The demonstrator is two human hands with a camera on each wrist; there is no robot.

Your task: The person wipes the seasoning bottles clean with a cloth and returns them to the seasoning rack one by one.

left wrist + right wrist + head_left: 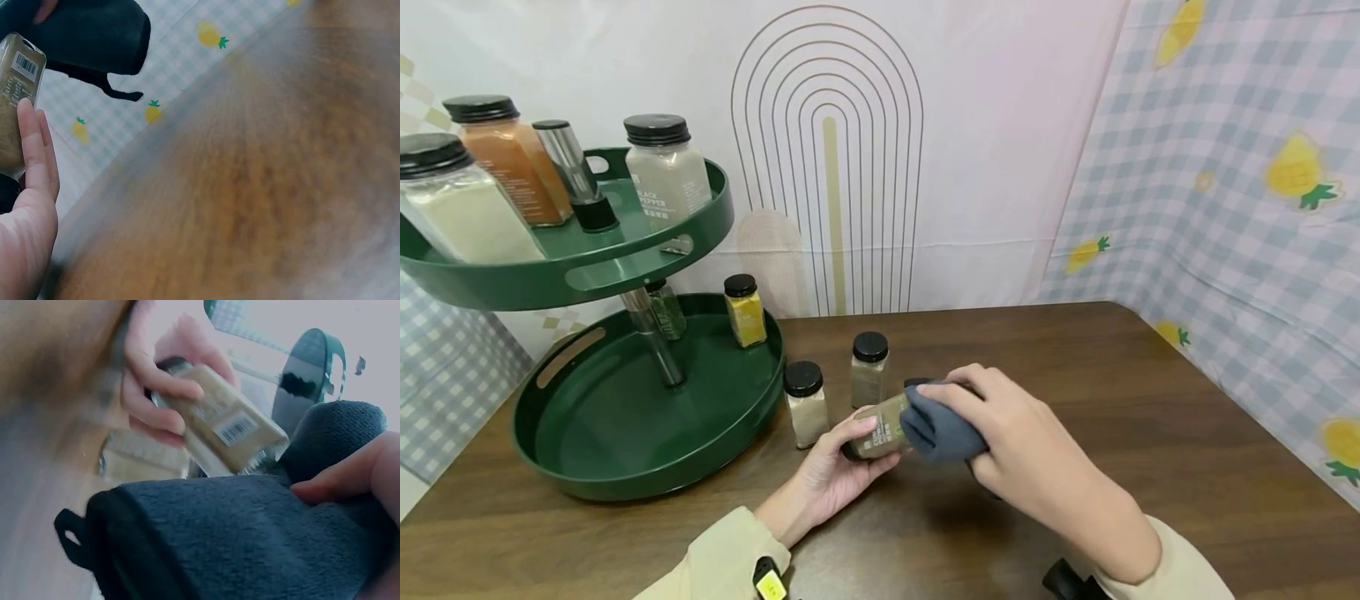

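Note:
My left hand (827, 483) grips a spice jar (877, 433) near its black lid; the jar lies tilted, base up toward the right. A barcode label shows on it in the right wrist view. My right hand (1030, 437) holds a bunched grey-blue cloth (940, 427) at the base end of this jar, hiding that end in the head view. A hanging loop (69, 537) shows at the cloth's edge. Just behind the hands stand a jar of pale powder (807, 412) and another black-lidded jar (868, 371). A third black lid (917, 382) peeks out behind the cloth.
At left, a green two-tier round rack (647, 492) stands on the wooden table (1150, 400). Its upper tray (550, 283) bears several large jars; on the lower tray are a yellow spice jar (746, 312) and a green one (668, 312). A curtain (985, 167) hangs behind.

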